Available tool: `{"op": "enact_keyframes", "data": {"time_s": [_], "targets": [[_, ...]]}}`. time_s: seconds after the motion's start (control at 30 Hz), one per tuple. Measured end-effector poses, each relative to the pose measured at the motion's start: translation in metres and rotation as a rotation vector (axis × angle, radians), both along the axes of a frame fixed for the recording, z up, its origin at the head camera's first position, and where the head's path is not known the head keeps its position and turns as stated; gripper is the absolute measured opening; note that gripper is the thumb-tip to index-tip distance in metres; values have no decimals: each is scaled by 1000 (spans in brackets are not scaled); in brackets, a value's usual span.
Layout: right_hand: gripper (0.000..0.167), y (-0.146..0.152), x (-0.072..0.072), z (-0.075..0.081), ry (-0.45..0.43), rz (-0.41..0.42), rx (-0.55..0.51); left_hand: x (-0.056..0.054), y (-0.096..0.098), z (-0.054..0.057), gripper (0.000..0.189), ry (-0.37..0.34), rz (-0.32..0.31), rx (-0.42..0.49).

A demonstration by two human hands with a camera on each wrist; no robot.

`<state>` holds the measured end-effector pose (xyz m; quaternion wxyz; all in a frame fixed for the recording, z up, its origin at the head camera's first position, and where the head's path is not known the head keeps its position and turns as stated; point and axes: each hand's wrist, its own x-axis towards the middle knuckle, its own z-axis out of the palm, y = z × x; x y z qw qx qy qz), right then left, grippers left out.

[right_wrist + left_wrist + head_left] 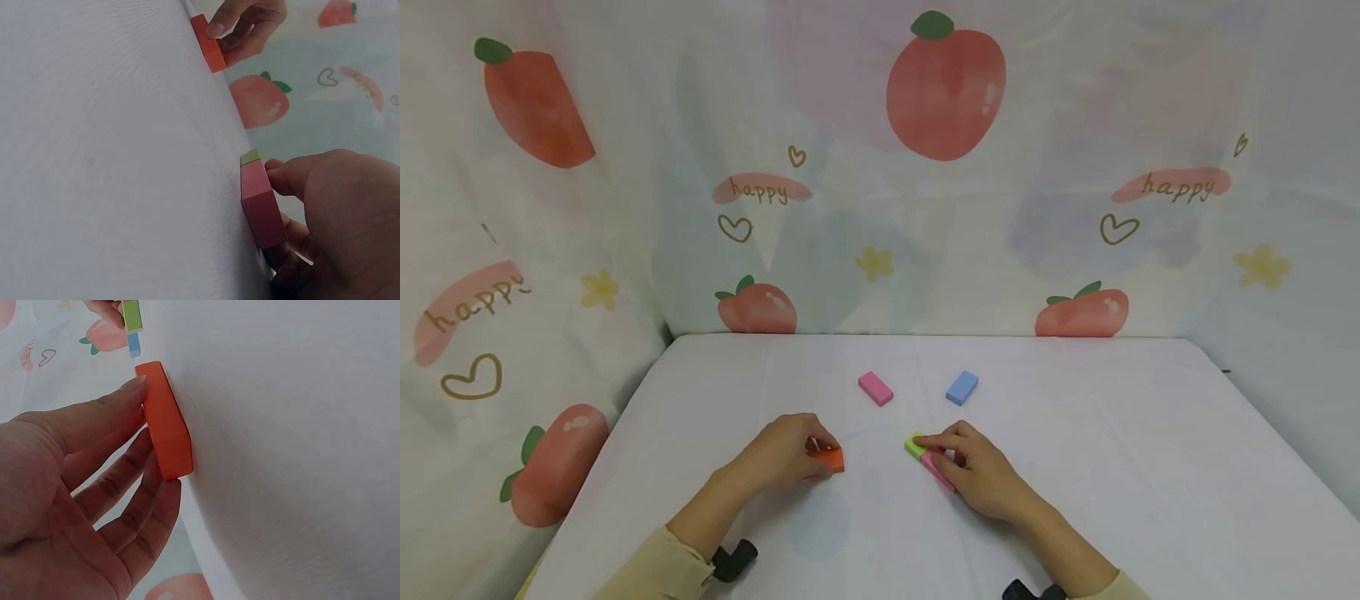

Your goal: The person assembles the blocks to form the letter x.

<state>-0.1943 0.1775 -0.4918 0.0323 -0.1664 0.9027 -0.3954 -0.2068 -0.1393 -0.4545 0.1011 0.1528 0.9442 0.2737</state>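
Observation:
My left hand (pixel 792 448) holds an orange rectangular block (pixel 828 459) low over the white table. In the left wrist view the thumb lies on one face of the orange block (pixel 165 422), and the other fingers curl behind and under it. To the right, my right hand (pixel 981 472) grips a pink block (pixel 938 472) that lines up end to end with a lime green block (pixel 913 445). Its index fingertip rests at the green one while its thumb lies along the pink. Seen from the right wrist, the pink block (pixel 262 209) hides most of the green.
Farther back on the white table (pixel 1075 417) lie a second pink block (pixel 876 389) and a blue block (pixel 962 388), slanted toward each other. Behind the table hangs a cloth (pixel 970 217) printed with fruit, hearts and flowers. A dark wrist device (pixel 734 560) sits by the left sleeve.

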Motion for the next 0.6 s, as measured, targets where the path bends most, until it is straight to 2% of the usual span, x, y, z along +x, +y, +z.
{"op": "enact_keyframes", "data": {"time_s": [0.23,0.6], "targets": [[32,1,-1,-1,8,11,-5,0,1,-2,27,32,-19,18],[31,2,0,0,21,22,-6,1,3,-1,27,28,6,10]]}}
